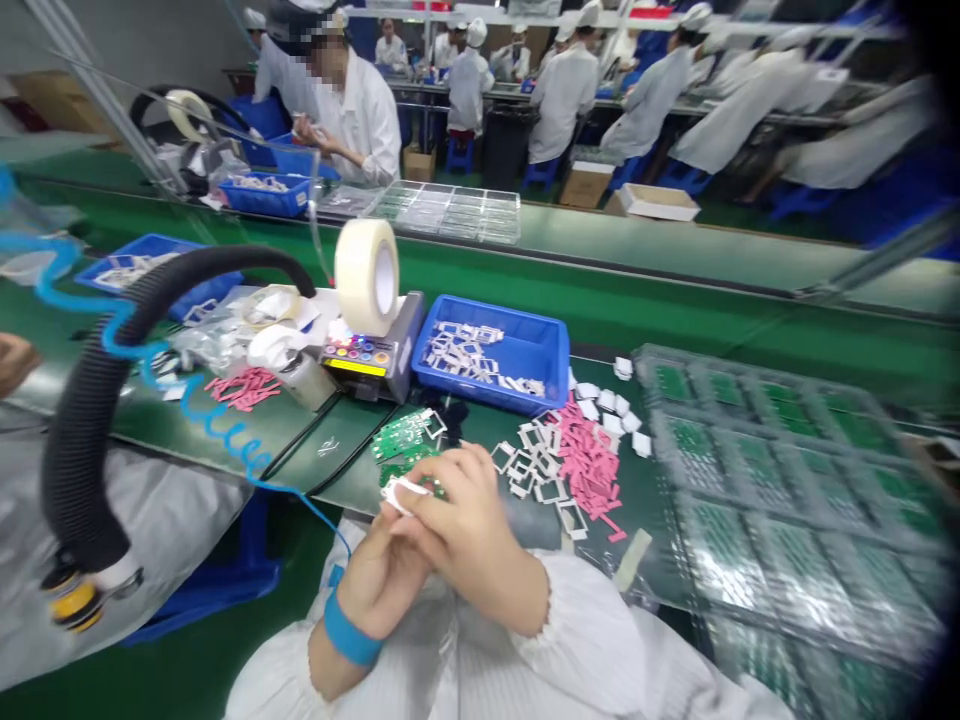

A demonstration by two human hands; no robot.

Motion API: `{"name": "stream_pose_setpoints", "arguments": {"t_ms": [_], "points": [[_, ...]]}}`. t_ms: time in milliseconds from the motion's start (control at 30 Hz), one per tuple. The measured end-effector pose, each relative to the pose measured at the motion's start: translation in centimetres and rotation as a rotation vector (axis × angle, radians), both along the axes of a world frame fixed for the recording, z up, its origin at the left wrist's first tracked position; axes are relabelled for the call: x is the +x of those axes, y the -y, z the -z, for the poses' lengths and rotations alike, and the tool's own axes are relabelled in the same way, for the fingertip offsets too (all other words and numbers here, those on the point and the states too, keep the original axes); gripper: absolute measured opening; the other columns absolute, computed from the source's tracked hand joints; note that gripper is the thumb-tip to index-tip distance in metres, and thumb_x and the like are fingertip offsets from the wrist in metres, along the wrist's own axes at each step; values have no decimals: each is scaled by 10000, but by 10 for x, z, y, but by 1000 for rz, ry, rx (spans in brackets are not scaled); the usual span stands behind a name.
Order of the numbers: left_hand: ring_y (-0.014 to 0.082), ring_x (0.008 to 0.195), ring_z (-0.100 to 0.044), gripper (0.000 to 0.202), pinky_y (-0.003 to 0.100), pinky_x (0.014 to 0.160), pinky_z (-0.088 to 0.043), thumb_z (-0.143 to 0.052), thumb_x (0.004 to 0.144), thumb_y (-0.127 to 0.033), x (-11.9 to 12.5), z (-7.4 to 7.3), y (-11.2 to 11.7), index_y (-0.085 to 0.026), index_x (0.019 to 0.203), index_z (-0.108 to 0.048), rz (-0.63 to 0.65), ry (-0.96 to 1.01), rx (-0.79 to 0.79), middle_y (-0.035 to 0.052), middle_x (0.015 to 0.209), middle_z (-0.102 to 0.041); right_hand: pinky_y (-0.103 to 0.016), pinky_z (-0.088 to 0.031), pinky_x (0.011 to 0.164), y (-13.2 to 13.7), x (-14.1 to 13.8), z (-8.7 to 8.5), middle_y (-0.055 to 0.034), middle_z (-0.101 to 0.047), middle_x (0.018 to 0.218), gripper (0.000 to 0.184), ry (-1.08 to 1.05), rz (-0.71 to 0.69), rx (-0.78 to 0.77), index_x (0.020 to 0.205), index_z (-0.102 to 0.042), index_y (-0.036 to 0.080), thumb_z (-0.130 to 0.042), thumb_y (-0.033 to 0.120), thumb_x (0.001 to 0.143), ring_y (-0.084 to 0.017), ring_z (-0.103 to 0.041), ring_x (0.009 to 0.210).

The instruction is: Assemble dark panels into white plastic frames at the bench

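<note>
Close in front of my chest, both hands meet around a small white part (405, 495), its shape mostly covered by fingers. My left hand (386, 580), with a blue strap on its wrist, is closed and grips the part from below. Closed over the top, my right hand (461, 510) presses on it with the fingertips. Just beyond lie several green circuit boards (401, 435). White rectangular frames (525, 465) and a heap of pink strips (589, 455) spread to the right of my hands.
A blue bin (491, 355) of white frames stands behind, beside a tape dispenser (367, 350) with a tape roll (367, 275). Stacked clear trays (750, 500) of boards fill the right. A black hose (90, 400) arches at left. Another person's hand (15, 360) shows at the left edge.
</note>
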State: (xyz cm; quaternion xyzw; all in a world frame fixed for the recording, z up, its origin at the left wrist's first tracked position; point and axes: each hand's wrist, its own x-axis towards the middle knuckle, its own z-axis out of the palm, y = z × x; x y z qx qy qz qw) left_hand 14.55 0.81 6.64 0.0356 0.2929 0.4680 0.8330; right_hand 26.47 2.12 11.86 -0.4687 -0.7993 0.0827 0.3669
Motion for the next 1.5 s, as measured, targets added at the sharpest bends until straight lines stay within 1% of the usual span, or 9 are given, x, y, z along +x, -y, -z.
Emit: {"name": "stream_pose_setpoints", "arguments": {"t_ms": [133, 300, 400, 633, 933, 1100, 1233, 1367, 1500], "points": [[144, 886, -648, 245, 368, 899, -462, -580, 806, -428, 3, 13, -2, -242, 931, -678, 96, 143, -161, -14, 880, -730, -333, -409, 841, -15, 43, -3, -17, -661, 1001, 193, 196, 51, -342, 842, -690, 232, -543, 354, 872, -162, -564, 902], [126, 764, -643, 247, 355, 844, -479, -612, 793, -393, 5, 13, -4, -238, 977, -667, 101, 190, -189, -1, 842, -735, -303, -443, 686, -39, 147, 2, -75, -679, 847, 191, 419, 622, -676, 827, -688, 176, -509, 227, 869, -188, -614, 778], [116, 694, -622, 262, 330, 785, -496, -676, 740, -374, 8, 9, -5, -215, 947, -674, 124, 174, -202, -4, 800, -725, -343, -475, 726, -50, 179, 25, -70, -658, 860, 169, 498, 757, -766, 863, -656, 141, -547, 270, 865, -186, -612, 810], [99, 667, -596, 306, 301, 744, -506, -711, 700, -379, 3, 11, -3, -202, 948, -680, 113, 159, -182, -6, 790, -717, -397, -494, 825, -56, 190, 57, -64, -603, 1076, 265, 558, 764, -815, 1067, -580, 149, -535, 340, 890, -180, -592, 946], [95, 661, -565, 351, 297, 736, -487, -723, 676, -404, 2, 6, -1, -176, 939, -680, 100, 66, -137, 4, 796, -693, -383, -472, 811, -50, 197, 42, -84, -702, 906, 167, 378, 728, -624, 866, -700, 143, -565, 237, 839, -229, -639, 883], [116, 675, -569, 382, 320, 745, -470, -723, 667, -436, 4, -8, -3, -153, 922, -698, 102, 23, 14, 31, 758, -686, -315, -500, 804, -28, 153, -3, -43, -714, 972, 226, 108, 538, -404, 967, -706, 219, -517, 289, 863, -196, -654, 901], [159, 745, -598, 401, 331, 761, -454, -734, 655, -431, 1, -18, -3, -147, 936, -704, 77, -17, 137, 43, 743, -689, -242, -548, 582, -5, 95, -36, 13, -726, 774, 113, -318, 45, -336, 882, -701, 266, -603, 289, 831, -137, -672, 634], [173, 773, -612, 401, 320, 771, -437, -729, 658, -437, -4, -25, -3, -150, 938, -709, 62, -47, 223, 47, 770, -703, -244, -553, 668, -1, 54, -41, 19, -721, 787, 125, -268, -260, -201, 835, -675, 254, -599, 155, 828, -134, -670, 737], [171, 756, -617, 390, 319, 775, -431, -738, 646, -437, -7, -28, -2, -160, 920, -716, 54, -63, 238, 47, 786, -711, -330, -515, 702, -9, 42, -34, -17, -691, 802, 137, -97, -294, -63, 823, -666, 226, -566, 135, 842, -165, -607, 791]]}}
